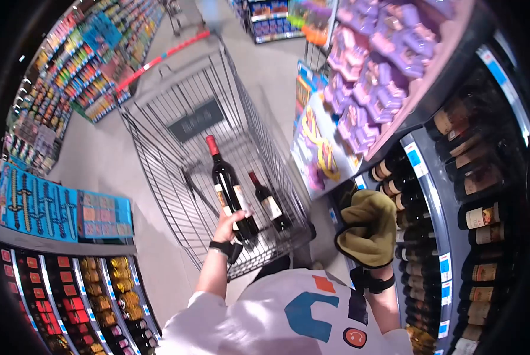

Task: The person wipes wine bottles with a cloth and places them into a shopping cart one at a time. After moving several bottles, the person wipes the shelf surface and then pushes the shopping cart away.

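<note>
Over the shopping cart (140, 131), my left hand (227, 225) is closed around the lower part of a dark wine bottle (222, 174) with a red neck wrap and a pale label. The bottle tilts with its neck pointing away from me. A smaller dark wine bottle (266, 198) with a red top and a white label lies in the cart, to the right of it. On my right side, an olive-green soft fabric item (368, 222) sits at the end of my right arm, just past the black wristband. It covers my right hand, so the fingers are hidden.
Shelves of wine bottles (480, 218) rise close on my right. A display of purple and pink packages (374, 86) juts out ahead of them. Low shelves with red and gold goods (70, 302) stand at left, below a blue toy display (37, 204). Pale floor (99, 163) borders the cart.
</note>
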`<act>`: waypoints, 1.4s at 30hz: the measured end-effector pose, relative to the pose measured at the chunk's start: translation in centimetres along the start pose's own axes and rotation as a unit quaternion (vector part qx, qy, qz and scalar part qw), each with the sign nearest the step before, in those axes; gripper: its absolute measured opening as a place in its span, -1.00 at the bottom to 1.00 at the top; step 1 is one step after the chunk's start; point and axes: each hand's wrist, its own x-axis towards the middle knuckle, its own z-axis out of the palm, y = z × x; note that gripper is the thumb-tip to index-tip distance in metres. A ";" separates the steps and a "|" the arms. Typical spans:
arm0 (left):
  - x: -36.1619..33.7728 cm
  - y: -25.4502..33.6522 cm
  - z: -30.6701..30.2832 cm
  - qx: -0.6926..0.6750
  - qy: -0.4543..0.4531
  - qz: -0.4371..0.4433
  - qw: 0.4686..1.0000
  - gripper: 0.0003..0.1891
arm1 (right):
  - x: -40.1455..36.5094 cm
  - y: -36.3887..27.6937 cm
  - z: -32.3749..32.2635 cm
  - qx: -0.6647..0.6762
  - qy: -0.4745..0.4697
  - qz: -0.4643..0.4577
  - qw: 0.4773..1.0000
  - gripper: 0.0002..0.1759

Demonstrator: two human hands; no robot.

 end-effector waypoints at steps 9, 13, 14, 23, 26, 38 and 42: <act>-6.6 7.7 23.9 0.413 -0.167 0.288 0.848 -0.31 | -3.0 6.3 0.5 -0.204 0.071 -0.190 0.958 -0.48; -6.8 6.1 28.2 0.406 -0.270 0.276 0.828 -0.27 | -1.9 0.5 -4.3 0.113 0.125 -0.073 0.983 -0.56; -6.7 6.1 28.9 0.403 -0.313 0.246 0.824 -0.26 | -0.8 -3.9 -5.5 0.057 0.112 -0.138 0.983 -0.60; -7.5 5.0 33.2 0.348 -0.589 0.004 0.730 0.11 | -4.1 -5.9 -16.0 0.246 0.255 -0.185 0.917 -0.66; -8.6 3.3 35.0 0.241 -0.606 -0.110 0.750 0.03 | -6.1 -3.6 -19.0 0.124 0.309 -0.183 0.925 -0.64; -9.1 -1.3 41.7 0.172 -0.571 0.210 0.775 0.03 | -16.4 3.1 -18.1 -0.314 0.193 0.027 0.929 -0.68; -8.9 -0.7 43.3 0.106 -0.573 0.242 0.776 0.03 | -17.3 8.0 -16.5 -0.074 0.260 0.077 0.960 -0.68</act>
